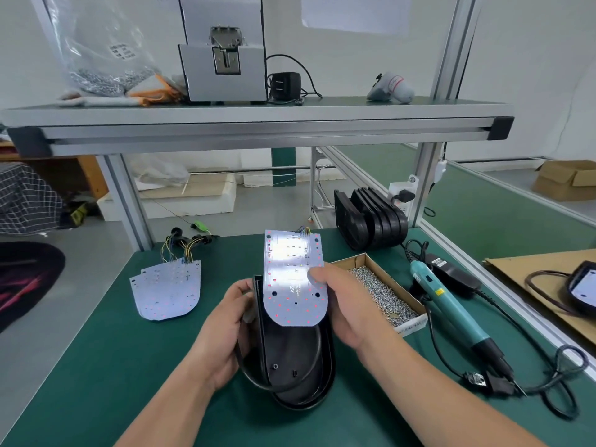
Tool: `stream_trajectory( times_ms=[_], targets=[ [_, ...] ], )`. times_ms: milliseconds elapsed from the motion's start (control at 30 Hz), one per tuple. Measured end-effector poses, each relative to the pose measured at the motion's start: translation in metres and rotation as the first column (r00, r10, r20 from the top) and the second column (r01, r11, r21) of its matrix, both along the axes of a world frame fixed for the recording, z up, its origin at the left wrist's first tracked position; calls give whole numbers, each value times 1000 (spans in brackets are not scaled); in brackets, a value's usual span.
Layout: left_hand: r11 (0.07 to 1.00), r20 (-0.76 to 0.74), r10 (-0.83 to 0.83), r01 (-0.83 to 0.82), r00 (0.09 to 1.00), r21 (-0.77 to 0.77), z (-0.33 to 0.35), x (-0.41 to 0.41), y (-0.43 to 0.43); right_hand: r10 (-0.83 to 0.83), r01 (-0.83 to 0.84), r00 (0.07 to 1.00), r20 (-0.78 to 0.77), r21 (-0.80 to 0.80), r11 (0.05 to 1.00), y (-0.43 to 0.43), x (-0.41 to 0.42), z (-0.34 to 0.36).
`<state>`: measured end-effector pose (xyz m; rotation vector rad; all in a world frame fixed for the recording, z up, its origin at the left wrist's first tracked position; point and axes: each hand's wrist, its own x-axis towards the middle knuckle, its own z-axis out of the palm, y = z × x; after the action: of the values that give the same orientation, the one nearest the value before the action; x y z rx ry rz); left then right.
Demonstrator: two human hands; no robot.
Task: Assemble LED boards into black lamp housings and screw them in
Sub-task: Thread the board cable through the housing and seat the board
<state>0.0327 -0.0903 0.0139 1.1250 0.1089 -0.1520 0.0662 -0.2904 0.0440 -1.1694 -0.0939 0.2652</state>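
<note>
A black lamp housing stands tilted on the green mat, its open side facing me. My left hand grips its left rim. My right hand holds a white LED board by its right edge, thumb on the face. The board's rounded end sits inside the housing's upper part while its wired end sticks up and away. A black cable loops across the housing's lower front.
More LED boards with wires lie at the left. A cardboard tray of screws sits just right of my right hand. A teal electric screwdriver with its cord lies further right. Stacked black housings stand at the back.
</note>
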Motion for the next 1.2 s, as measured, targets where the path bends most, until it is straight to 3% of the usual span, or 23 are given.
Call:
stream_trajectory(
  times_ms=[133,267,400,500,667,767,867,967,1067,1133,1200],
  targets=[
    [996,25,-75,74,997,47,-1,1,-2,5,-5,999,-54,14,1000,8,-3,-4],
    [987,-80,-146,140,986,-83,0,1,5,-54,58,994,-90,42,997,10,0,-7],
    [995,-136,-37,23,990,-100,-3,11,19,-108,126,985,-135,131,983,0,7,-6],
    [999,-159,-9,4,987,-35,1,12,35,-99,120,989,-108,213,970,-12,9,-2],
    [984,-42,16,-8,999,177,6,5,40,-144,173,981,-127,252,952,-21,14,-5],
    [990,-21,110,-111,994,-88,7,4,29,-159,190,977,-140,252,949,-19,14,-7],
    [905,33,78,-56,996,-421,8,1,20,-138,178,975,-174,245,953,-13,13,-10],
    [852,71,101,-50,992,-522,11,0,16,-126,170,971,-202,218,961,-10,12,-14],
    [936,95,162,-123,982,-330,13,2,13,-118,156,974,-191,196,968,-8,10,-15],
    [956,223,221,-256,949,142,12,2,13,-112,147,977,-182,192,970,-7,9,-14],
    [718,379,157,-369,912,590,11,1,19,-119,155,977,-180,203,967,-9,10,-11]
  ],
)
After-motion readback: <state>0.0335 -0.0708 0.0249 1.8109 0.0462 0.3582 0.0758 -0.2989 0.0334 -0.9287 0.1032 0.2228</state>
